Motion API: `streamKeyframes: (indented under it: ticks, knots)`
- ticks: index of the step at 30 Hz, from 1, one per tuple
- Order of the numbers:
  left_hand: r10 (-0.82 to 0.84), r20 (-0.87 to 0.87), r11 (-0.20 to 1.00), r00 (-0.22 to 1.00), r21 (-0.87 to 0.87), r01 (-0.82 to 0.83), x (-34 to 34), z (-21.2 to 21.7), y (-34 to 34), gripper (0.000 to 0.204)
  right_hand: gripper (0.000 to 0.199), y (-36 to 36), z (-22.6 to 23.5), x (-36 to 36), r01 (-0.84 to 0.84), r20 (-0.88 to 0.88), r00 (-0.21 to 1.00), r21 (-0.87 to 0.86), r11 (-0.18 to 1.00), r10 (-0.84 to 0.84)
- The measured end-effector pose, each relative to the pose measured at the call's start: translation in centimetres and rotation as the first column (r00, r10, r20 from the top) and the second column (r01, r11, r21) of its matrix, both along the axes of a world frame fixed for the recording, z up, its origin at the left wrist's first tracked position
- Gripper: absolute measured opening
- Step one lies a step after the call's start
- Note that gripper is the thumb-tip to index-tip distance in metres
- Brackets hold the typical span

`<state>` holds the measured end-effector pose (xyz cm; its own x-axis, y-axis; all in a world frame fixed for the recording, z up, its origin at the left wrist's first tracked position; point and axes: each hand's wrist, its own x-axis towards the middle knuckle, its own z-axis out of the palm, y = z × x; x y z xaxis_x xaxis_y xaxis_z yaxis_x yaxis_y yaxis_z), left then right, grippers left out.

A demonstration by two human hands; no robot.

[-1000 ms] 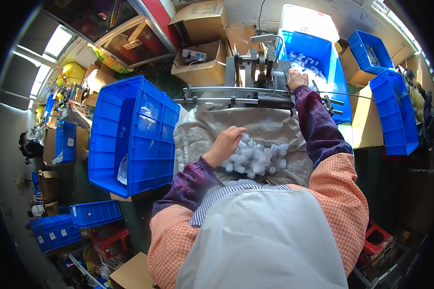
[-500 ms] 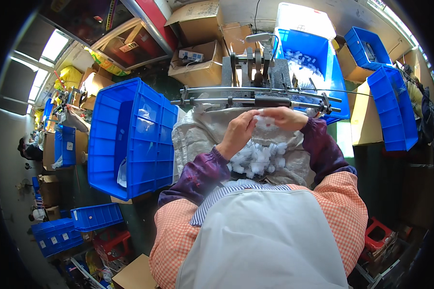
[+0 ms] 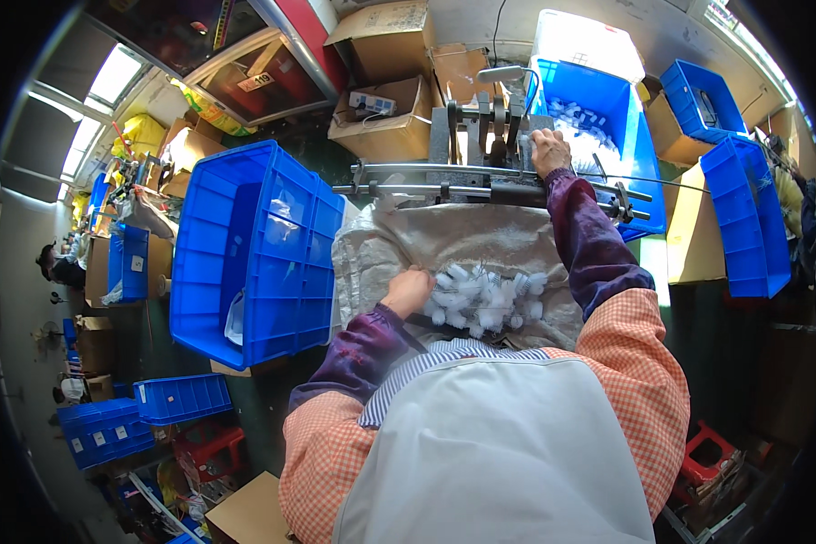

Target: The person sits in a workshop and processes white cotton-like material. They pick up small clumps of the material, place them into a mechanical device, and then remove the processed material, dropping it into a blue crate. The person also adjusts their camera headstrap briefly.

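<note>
A heap of small white bristle brushes [image 3: 485,299], some with thin wire stems, lies on a grey cloth [image 3: 363,263] across my lap. At the heap's left edge rests my left hand [image 3: 409,290], its fingers bent together; whatever is between them is hidden. My right hand [image 3: 550,152] reaches forward to the right end of the grey metal machine [image 3: 508,127], beside the blue bin. Its fingers curl down over the machine's edge, and their tips do not show clearly. Two metal rods [image 3: 408,189] run crosswise in front of the machine, under my right wrist.
A blue bin [image 3: 644,163] holding more white pieces stands right of the machine. Large blue crates [image 3: 286,263] stand on my left. Cardboard boxes [image 3: 385,127] sit behind; another blue crate [image 3: 743,218] is at far right. A red stool [image 3: 703,453] is low on the right.
My hands were together above the heap by the rods. They have parted: the left came down and back to the heap's left edge, the right went forward to the machine's right end.
</note>
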<state>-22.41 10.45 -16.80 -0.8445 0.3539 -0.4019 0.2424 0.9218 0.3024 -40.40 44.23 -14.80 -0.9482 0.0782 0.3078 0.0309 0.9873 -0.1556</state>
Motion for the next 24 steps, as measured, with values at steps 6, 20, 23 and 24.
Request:
streamKeyframes:
  ticks: [6, 20, 23, 24]
  knots:
    - [-0.027, 0.076, 0.996, 0.997, 0.087, 0.02, -0.4, 0.4, 0.0, 0.035, 0.017, 0.5, 0.0, -0.5, -0.067, 0.017, 0.997, -0.109, 0.992, 0.069]
    - [-0.071, 0.033, 0.989, 0.997, 0.132, 0.066, -0.2, 1.4, -0.2, 0.018, 0.029, 0.9, 1.1, 1.4, 0.179, 0.161, 0.97, 0.021, 0.984, -0.18]
    - [-0.104, -0.088, 0.989, 0.991, 0.094, 0.112, -0.4, 3.0, 0.3, 0.016, 0.029, 0.0, 0.7, 1.4, 0.166, 0.129, 0.978, -0.002, 0.986, -0.164]
    - [-0.131, -0.133, 0.986, 0.982, 0.084, 0.142, -0.5, 4.0, 0.5, 0.015, 0.028, -0.2, 0.3, 1.4, 0.162, 0.13, 0.979, -0.01, 0.987, -0.16]
